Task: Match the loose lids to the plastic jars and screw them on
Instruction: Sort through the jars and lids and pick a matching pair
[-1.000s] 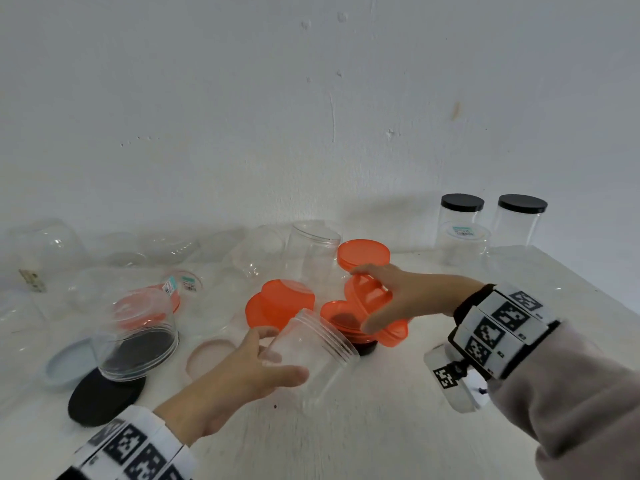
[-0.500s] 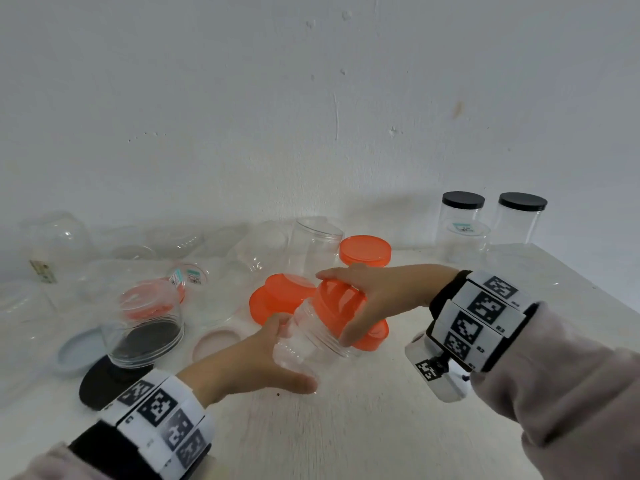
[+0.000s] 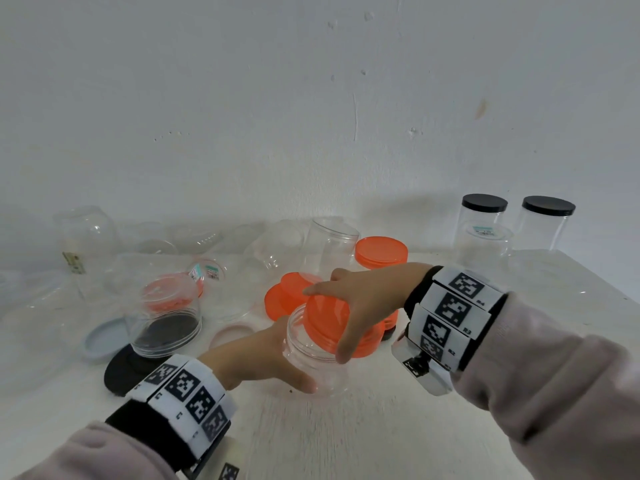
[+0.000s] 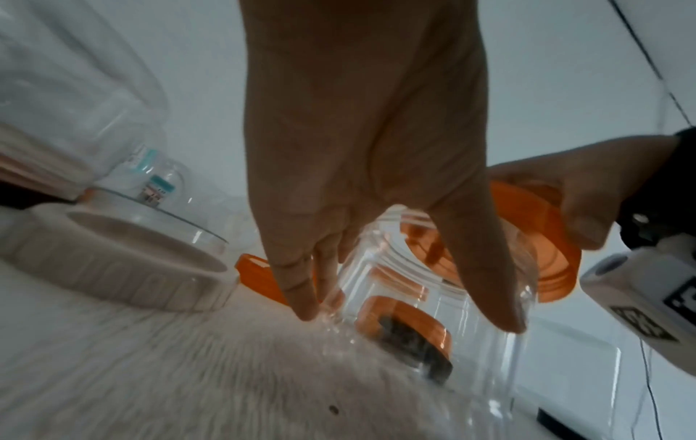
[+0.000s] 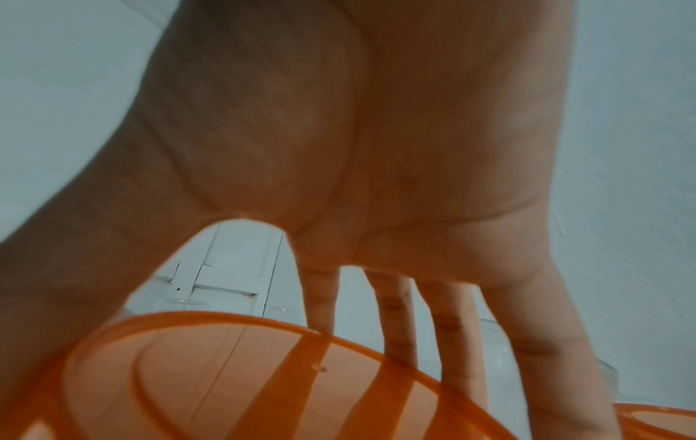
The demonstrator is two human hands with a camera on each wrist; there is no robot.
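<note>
— Holding the clear jar (image 3: 313, 358) tilted, the left hand (image 3: 258, 360) wraps it from the side, thumb on the near wall and fingers (image 4: 301, 285) curled round the far one; its base is at the white table (image 3: 346, 438), though whether it rests there I cannot tell.

— And the right hand (image 3: 367, 299)?

— Curled over the orange lid (image 3: 327, 322), thumb on the near edge and fingers over the top. The lid sits askew on the jar's mouth. From the right wrist view, the fingers (image 5: 459, 327) show through the translucent orange lid (image 5: 226, 381).

— Any writing to read?

— Little. Both wrists carry white bands of black square markers; the right band (image 3: 453, 313) shows small codes, "R3" and "R2" legible. A lying jar (image 3: 207, 271) behind has a teal-and-white sticker, its print too small to read. Another sticker sits on the left one of two black-capped jars (image 3: 483, 223) at the far right, also unreadable.

— What else lies about?

— More orange lids (image 3: 381, 252) just behind the hands, a black lid (image 3: 128, 372) and a grey-blue lid (image 3: 102, 341) on the left under an upturned clear jar (image 3: 166, 317), plus a pale pink lid (image 3: 230, 334).
</note>
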